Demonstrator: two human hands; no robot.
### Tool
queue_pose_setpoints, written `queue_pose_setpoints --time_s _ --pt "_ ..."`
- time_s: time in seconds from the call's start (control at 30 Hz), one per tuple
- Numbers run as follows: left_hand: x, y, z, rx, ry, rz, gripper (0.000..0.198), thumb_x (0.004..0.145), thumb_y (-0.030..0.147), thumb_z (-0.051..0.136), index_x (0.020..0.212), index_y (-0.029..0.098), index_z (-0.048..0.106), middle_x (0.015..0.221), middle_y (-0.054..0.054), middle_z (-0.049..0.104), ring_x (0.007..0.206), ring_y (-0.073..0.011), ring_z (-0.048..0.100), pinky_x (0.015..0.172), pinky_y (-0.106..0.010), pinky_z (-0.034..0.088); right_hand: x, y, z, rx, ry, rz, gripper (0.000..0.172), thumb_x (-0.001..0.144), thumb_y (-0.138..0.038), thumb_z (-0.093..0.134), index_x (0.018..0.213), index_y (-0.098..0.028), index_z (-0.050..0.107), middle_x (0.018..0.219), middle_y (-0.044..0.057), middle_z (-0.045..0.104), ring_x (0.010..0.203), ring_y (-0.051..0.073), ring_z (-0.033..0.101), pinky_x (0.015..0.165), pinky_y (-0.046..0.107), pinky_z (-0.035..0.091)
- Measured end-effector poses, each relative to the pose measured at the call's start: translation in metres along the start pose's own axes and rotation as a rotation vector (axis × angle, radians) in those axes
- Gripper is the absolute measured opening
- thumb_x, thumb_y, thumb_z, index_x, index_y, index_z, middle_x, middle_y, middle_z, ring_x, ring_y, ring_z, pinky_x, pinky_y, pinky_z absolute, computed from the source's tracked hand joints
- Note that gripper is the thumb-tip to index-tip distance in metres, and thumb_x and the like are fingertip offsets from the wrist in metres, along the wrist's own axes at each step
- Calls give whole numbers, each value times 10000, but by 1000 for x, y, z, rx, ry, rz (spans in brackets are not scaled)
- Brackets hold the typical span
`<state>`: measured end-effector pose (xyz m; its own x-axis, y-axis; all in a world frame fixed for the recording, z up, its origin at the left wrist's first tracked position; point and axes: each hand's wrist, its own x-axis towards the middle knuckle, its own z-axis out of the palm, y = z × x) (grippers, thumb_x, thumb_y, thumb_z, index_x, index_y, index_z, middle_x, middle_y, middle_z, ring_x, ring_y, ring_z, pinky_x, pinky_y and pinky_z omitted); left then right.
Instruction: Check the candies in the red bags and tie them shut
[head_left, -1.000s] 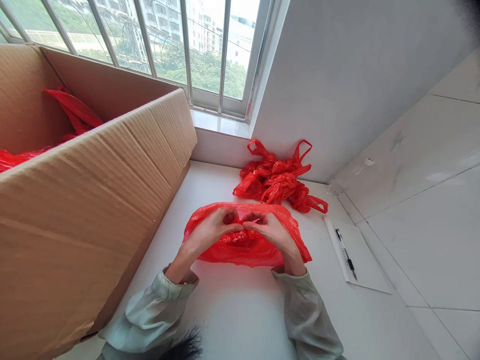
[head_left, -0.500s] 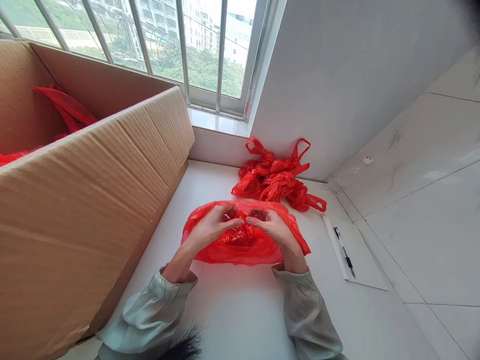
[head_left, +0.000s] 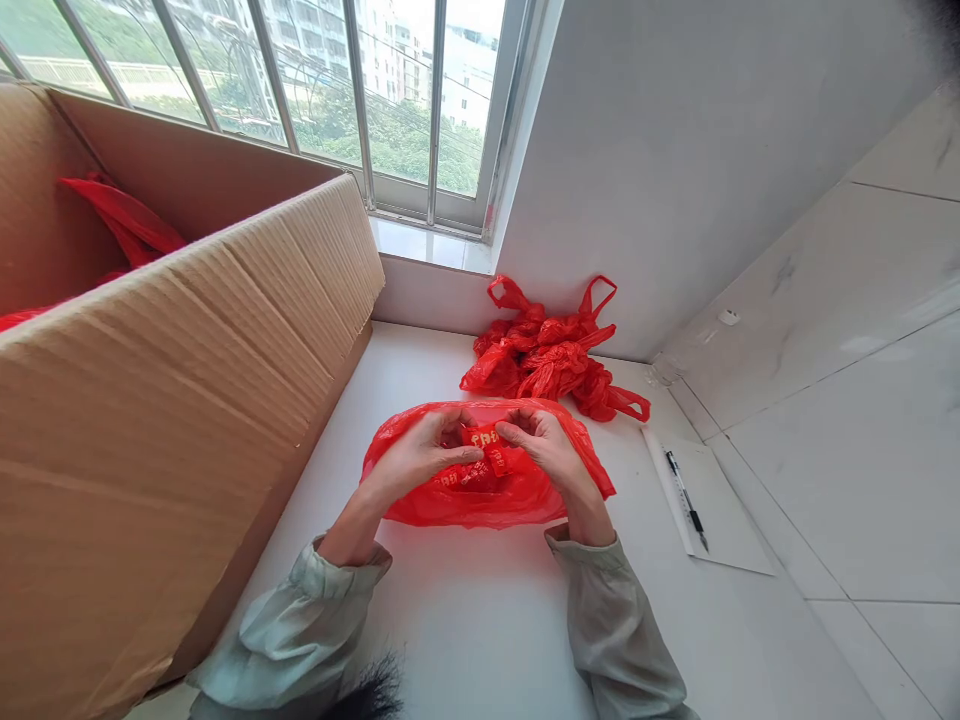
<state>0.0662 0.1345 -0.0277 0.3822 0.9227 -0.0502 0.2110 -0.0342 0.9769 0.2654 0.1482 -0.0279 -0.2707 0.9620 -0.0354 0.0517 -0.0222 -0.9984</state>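
A red plastic bag (head_left: 457, 505) with yellow print lies flat on the white surface (head_left: 480, 620) in front of me. My left hand (head_left: 420, 458) and my right hand (head_left: 546, 450) rest on top of it, fingertips almost meeting. Both pinch a small folded part of the bag between thumb and fingers at its middle. Pale green sleeves cover both my forearms.
A heap of knotted red bags (head_left: 551, 360) lies against the wall behind. A large open cardboard box (head_left: 187, 350) holding more red bags (head_left: 124, 220) fills the left side. A sheet of paper (head_left: 720, 510) with a pen (head_left: 684, 498) lies to the right. A window (head_left: 330, 90) is at the back.
My fingers have worked the bag's middle: the pinkish gap seen between them earlier is gone and a folded strip with yellow print now shows between my fingertips.
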Motion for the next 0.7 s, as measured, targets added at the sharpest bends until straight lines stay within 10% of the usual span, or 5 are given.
queue_pose_setpoints --time_s 0.7 --pt "-4 6 0 59 49 20 235 868 409 591 791 187 573 734 15 587 675 -150 516 605 -274 363 2 5 10 1 12 3 264 751 -442 707 713 -203 604 717 -17 594 684 134 524 710 290 442"
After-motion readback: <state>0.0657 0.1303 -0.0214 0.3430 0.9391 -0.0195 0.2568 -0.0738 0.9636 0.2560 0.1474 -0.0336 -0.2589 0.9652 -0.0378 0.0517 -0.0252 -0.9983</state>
